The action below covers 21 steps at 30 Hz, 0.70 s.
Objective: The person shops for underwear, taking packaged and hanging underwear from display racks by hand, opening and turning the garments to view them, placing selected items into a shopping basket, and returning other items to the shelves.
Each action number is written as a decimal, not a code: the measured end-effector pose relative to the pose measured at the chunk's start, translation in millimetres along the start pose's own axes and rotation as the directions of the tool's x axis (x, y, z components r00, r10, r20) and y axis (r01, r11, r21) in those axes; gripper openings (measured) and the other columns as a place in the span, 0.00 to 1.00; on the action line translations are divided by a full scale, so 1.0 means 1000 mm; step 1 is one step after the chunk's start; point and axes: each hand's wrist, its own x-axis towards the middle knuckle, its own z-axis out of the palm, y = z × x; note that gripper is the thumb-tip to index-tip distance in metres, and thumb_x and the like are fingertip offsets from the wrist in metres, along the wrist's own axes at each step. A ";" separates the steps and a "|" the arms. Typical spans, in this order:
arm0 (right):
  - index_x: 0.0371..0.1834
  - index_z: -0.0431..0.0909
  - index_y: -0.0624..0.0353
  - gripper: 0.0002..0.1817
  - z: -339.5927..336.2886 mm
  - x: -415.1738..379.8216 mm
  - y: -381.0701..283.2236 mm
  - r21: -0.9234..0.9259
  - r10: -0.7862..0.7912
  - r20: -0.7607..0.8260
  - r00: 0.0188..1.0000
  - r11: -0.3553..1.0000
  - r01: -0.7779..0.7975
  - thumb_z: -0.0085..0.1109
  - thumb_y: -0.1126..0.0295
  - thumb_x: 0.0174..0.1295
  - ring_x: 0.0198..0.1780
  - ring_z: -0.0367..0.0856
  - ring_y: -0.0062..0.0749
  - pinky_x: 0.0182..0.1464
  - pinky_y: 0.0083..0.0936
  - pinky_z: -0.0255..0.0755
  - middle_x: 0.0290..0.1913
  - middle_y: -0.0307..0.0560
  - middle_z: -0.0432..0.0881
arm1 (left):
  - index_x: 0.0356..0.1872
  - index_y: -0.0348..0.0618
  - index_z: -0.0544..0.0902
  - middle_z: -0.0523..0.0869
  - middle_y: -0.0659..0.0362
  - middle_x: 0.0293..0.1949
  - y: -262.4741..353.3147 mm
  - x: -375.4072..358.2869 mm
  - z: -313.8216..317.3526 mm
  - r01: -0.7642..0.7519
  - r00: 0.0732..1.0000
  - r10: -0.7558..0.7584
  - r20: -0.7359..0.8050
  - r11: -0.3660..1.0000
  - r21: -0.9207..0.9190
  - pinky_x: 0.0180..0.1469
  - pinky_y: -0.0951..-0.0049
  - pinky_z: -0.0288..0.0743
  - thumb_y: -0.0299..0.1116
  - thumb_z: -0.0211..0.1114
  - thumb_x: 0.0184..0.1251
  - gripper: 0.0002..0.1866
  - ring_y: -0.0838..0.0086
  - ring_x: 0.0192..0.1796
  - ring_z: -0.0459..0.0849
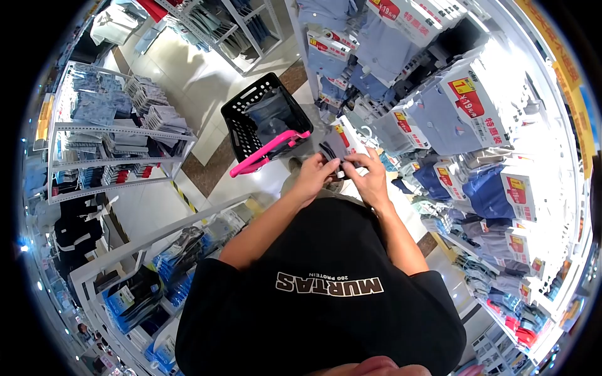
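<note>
Both hands met in front of the person's chest, over the floor of a shop aisle. The left hand and the right hand each pinched an edge of a small dark packaged garment, fingers closed on it. Just beyond hung a black basket with a pink handle. Farther off, racks of packaged shirts stood beside the aisle.

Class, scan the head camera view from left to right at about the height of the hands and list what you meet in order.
White wire shelving rack of folded clothes → black plastic shopping basket with pink handle → left hand → right hand → hanging packaged blue shirts with red price tags.
</note>
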 end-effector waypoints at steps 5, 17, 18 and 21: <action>0.39 0.84 0.64 0.07 0.007 -0.007 0.031 0.304 0.238 -0.030 0.971 0.927 -0.218 0.67 0.71 0.63 0.38 0.79 0.24 0.42 0.21 0.72 0.37 0.41 0.81 | 0.51 0.36 0.78 0.85 0.58 0.41 -0.009 -0.003 -0.006 -0.034 0.999 0.032 -0.016 0.985 -0.169 0.41 0.70 0.84 0.34 0.62 0.74 0.13 0.76 0.38 0.85; 0.45 0.85 0.62 0.16 0.003 -0.007 -0.001 0.107 0.135 0.074 0.988 0.984 -0.142 0.72 0.65 0.57 0.43 0.77 0.29 0.46 0.25 0.72 0.39 0.44 0.81 | 0.45 0.36 0.83 0.85 0.64 0.36 -0.010 0.003 0.000 -0.280 0.956 0.290 -0.041 0.947 0.158 0.35 0.80 0.74 0.39 0.63 0.75 0.14 0.86 0.34 0.79; 0.45 0.85 0.62 0.16 0.004 -0.007 -0.002 0.105 0.138 0.077 0.987 0.984 -0.146 0.72 0.65 0.57 0.43 0.77 0.30 0.46 0.26 0.72 0.39 0.44 0.81 | 0.46 0.36 0.83 0.85 0.65 0.36 -0.012 0.006 0.000 -0.286 0.953 0.297 -0.055 0.946 0.149 0.35 0.81 0.73 0.40 0.62 0.76 0.15 0.86 0.34 0.78; 0.45 0.85 0.63 0.15 0.002 -0.005 0.005 0.117 0.185 0.098 0.978 0.974 -0.196 0.71 0.66 0.57 0.43 0.78 0.31 0.47 0.27 0.73 0.40 0.45 0.82 | 0.44 0.36 0.82 0.85 0.64 0.36 -0.017 0.009 -0.008 -0.329 0.943 0.333 -0.011 0.936 0.123 0.35 0.80 0.75 0.42 0.58 0.78 0.17 0.85 0.34 0.80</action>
